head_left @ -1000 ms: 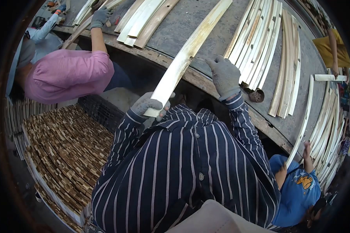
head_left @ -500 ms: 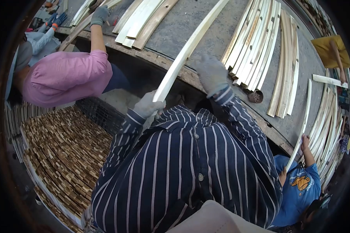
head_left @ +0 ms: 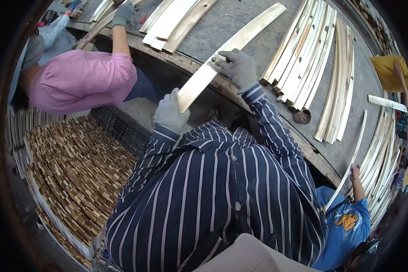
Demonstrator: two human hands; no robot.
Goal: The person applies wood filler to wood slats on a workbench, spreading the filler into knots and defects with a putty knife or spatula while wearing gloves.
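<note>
A pale, slightly curved wooden slat (head_left: 196, 87) lies across the table edge, its broad face turned up. Its near end is gripped by my gloved left hand (head_left: 171, 113), fingers wrapped round the edge. Over the slat's middle is my gloved right hand (head_left: 241, 69), its fingers drawn together against the face beside a dark spot (head_left: 214, 59). Whether those fingers pinch some small item is hidden. The slat's far end rests over the grey tabletop (head_left: 245, 52).
Rows of slats (head_left: 303, 54) and a small rusty can (head_left: 302, 116) lie to the right; more slats (head_left: 177, 22) lie left. A large stack of wood pieces (head_left: 77, 181) stands lower left. Co-workers in pink (head_left: 81, 81), blue (head_left: 344, 226) and yellow (head_left: 390, 75) are alongside.
The slat has turned from its narrow edge to its broad face. My right hand has moved left onto its middle; my left hand still grips the near end.
</note>
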